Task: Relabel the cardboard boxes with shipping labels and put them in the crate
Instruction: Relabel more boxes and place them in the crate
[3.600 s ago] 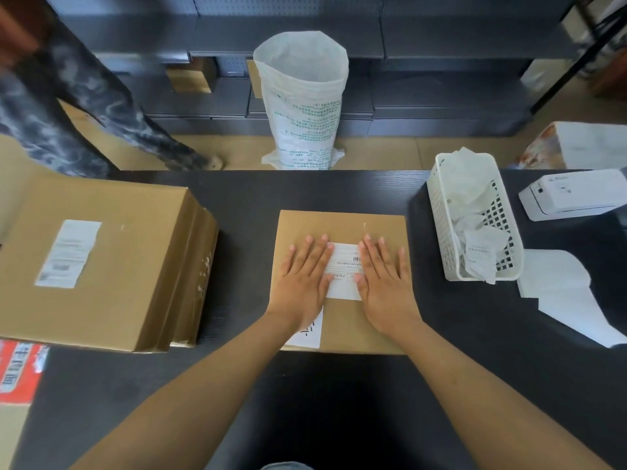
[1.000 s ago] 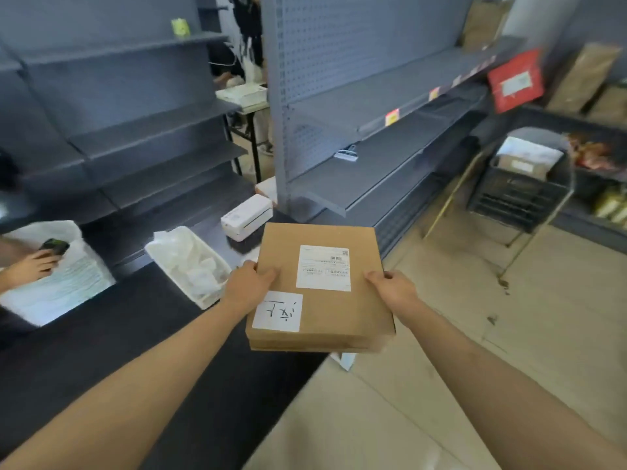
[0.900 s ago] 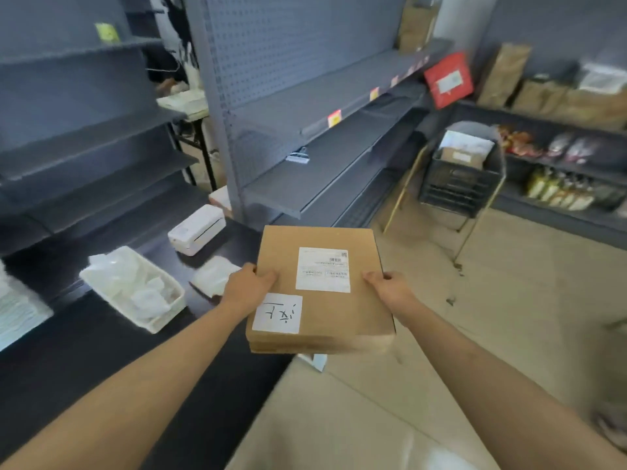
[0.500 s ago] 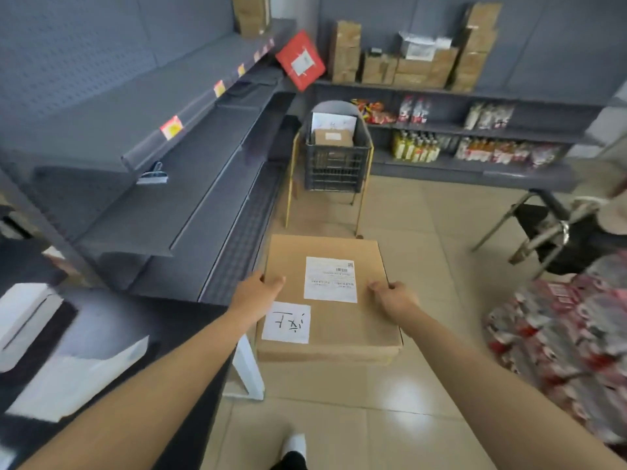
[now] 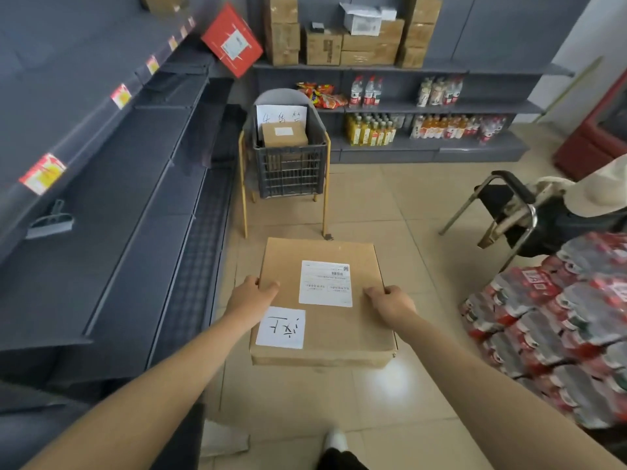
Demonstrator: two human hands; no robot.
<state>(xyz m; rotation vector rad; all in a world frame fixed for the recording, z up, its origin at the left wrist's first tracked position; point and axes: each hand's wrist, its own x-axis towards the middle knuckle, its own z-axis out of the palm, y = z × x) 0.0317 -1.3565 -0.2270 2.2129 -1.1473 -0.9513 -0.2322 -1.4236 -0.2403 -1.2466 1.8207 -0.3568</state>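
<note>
Floor (image 5: 380, 212) is beige glossy tile w/ a bright glare patch near bottom centre; grey metal shelving (image 5: 101, 198) runs down the left, mostly bare, w/ red-yellow price tags (image 5: 42, 173) on the edges; more grey shelves (image 5: 424, 106) along the far wall hold drink bottles (image 5: 369, 132), snack packs and brown cartons (image 5: 369, 45) up top; black folding chair (image 5: 505, 205) at right; shrink-wrapped bottle packs (image 5: 559, 320) stacked on floor at right; wall behind is grey-blue.

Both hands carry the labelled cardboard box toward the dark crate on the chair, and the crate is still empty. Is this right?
Not quite. The head view shows the crate already holding a cardboard box. The rest stands: left hand and right hand carry the labelled box.
</note>
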